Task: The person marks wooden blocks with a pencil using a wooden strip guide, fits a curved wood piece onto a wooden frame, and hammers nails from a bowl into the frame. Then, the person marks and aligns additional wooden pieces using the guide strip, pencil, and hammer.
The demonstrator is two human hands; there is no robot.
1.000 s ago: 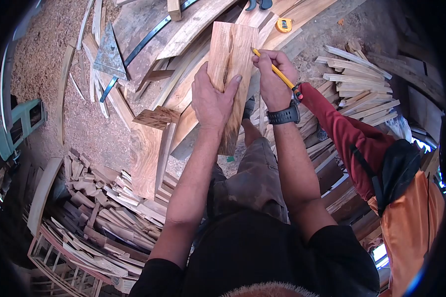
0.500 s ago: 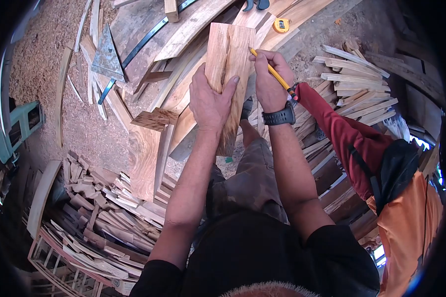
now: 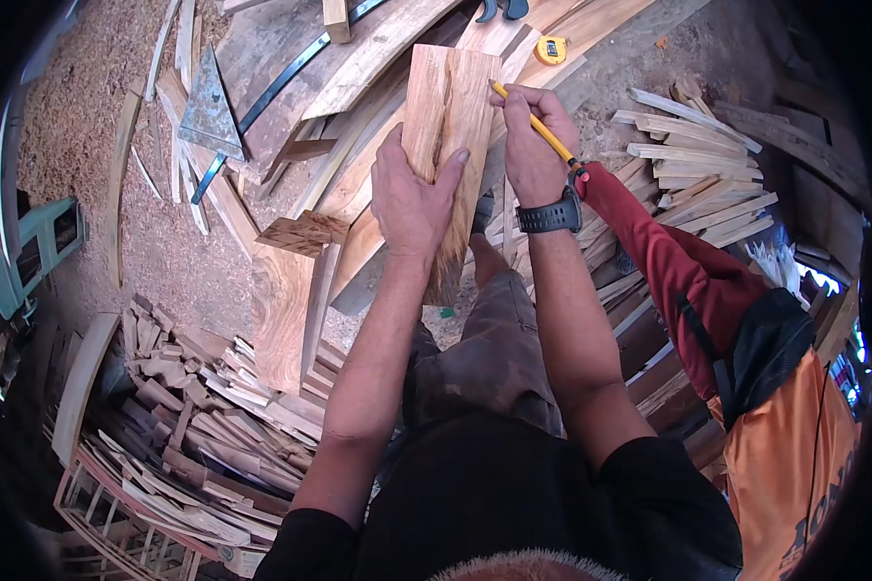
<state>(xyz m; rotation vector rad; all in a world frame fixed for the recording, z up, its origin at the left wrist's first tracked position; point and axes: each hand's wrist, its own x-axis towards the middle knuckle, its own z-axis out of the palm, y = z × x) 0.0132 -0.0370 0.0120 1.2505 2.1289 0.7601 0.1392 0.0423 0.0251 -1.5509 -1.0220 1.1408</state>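
A wooden board (image 3: pixel 467 121) is being held up in front of the body, above the legs, its long side pointing away from the chest. By the left hand (image 3: pixel 412 198) it is being gripped from above around its left edge, the thumb being spread wide from the fingers and laid across its face. The left forearm is being held almost straight. By the right hand (image 3: pixel 536 155), just beside the board's right edge, a yellow pencil (image 3: pixel 552 141) is being pinched in a narrow grip, its point being aimed at that edge; whether wood is being touched cannot be told. A dark watch (image 3: pixel 549 215) is being worn on the right wrist.

Beyond the board, to its right, a yellow tape measure (image 3: pixel 551 50) is being supported by timber. Left of the board, a dark strip (image 3: pixel 286 79) is being partly covered by a triangular plate (image 3: pixel 213 108). The floor is being strewn with shavings (image 3: pixel 92 63) farther left. Well right of the board, pale sticks (image 3: pixel 702 160) are being piled; nearer than them, a red sleeve (image 3: pixel 649 228) is being seen.
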